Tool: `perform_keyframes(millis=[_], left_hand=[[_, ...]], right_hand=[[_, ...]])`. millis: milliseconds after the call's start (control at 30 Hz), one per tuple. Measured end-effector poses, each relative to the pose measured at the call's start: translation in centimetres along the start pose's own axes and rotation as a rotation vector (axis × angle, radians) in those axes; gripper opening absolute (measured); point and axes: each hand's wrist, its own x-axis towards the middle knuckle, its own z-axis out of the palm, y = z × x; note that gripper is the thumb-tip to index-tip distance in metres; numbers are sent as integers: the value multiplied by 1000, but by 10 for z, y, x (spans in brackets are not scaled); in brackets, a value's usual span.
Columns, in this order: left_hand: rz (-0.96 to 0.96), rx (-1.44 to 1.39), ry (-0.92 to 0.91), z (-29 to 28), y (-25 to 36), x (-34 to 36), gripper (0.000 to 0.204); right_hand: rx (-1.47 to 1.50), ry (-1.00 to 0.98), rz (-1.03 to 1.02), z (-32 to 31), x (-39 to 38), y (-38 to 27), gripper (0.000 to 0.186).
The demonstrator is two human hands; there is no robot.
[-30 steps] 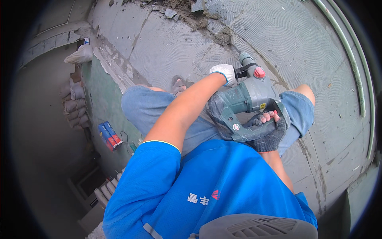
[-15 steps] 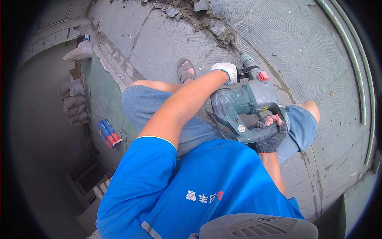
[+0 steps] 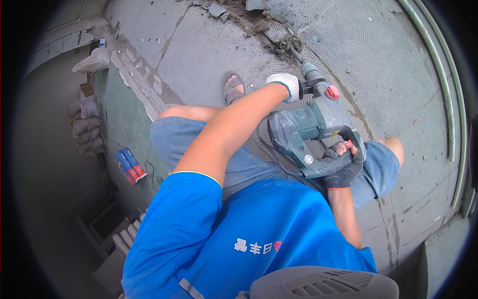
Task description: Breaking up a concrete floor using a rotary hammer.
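Observation:
A green-grey rotary hammer (image 3: 306,122) with a red knob on its gearbox lies across my lap area, pointing away. My left hand (image 3: 286,87), in a white glove, is closed around its black side handle. On the rear handle is my right hand (image 3: 346,167), in a dark fingerless glove, fingers wrapped round near the red trigger. A metal bit (image 3: 297,55) runs from the chuck into broken mortar (image 3: 281,45) at the edge of a rough channel in the floor; its tip is hidden. The power cable (image 3: 266,142) hangs beside the tool.
Broken tile pieces (image 3: 217,10) lie along the channel. Pale pipes (image 3: 433,55) run along the right side. My sandalled foot (image 3: 232,87) is left of the tool. Red-and-blue boxes (image 3: 130,167) and stacked sacks (image 3: 88,127) stand at left. Combed ridges mark the grey floor (image 3: 368,55).
The rotary hammer and both hands sit slightly farther right in the picture, while the left side's things have shifted slightly left. Both grips are unchanged, and the bit remains at the mortar.

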Motion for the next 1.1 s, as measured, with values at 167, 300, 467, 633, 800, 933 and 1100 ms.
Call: perform_keyframes(millis=[167,300,467,633,800,933,1100], left_hand=[[22,-56,38,2,-6,5,38],[33,-81,9,-2,-4,-3,39],[59,-126,46,-3,-4,-10,35],[60,-171,82,-10,-1,-16,30],[66,-162,80,-11,-3,-12,31],[58,-142,71,-8,-4,-9,31],[46,-185,22,-13,-7,-2,30]], right_hand=[[-53,8,-21,-1,5,-4,11],[-106,-7,-28,3,9,-6,11],[-183,-10,-37,12,9,-14,14],[-132,-20,-15,11,11,-19,13],[-157,-27,-5,7,15,-23,13],[-152,-20,-18,5,16,-21,14],[-134,-65,11,9,20,-18,13]])
